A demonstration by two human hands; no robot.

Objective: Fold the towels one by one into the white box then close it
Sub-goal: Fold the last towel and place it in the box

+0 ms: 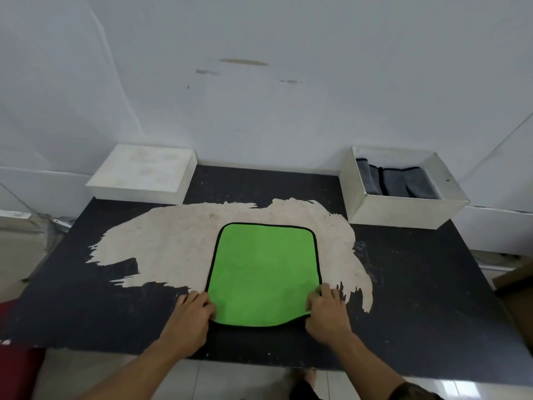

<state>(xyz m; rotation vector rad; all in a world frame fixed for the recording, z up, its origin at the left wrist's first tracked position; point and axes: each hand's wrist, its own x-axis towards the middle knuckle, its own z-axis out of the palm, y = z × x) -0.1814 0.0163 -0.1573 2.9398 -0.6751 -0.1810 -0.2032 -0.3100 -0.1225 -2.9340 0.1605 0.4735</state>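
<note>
Lying flat, green towel point(264, 272), long axis toward wall, both hands pinching near corners

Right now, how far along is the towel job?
Partway. Grey folded towels already sit in the open white box. The green towel lies flat on the table, the left hand and right hand gripping its near corners. Folding it, boxing it and fitting the lid remain.

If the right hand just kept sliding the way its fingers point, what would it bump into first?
The right hand points away from the person and a little left, over the flat green towel with black trim. Past that lies bare black tabletop, then probably the white wall. The open white box sits off to the right.
</note>
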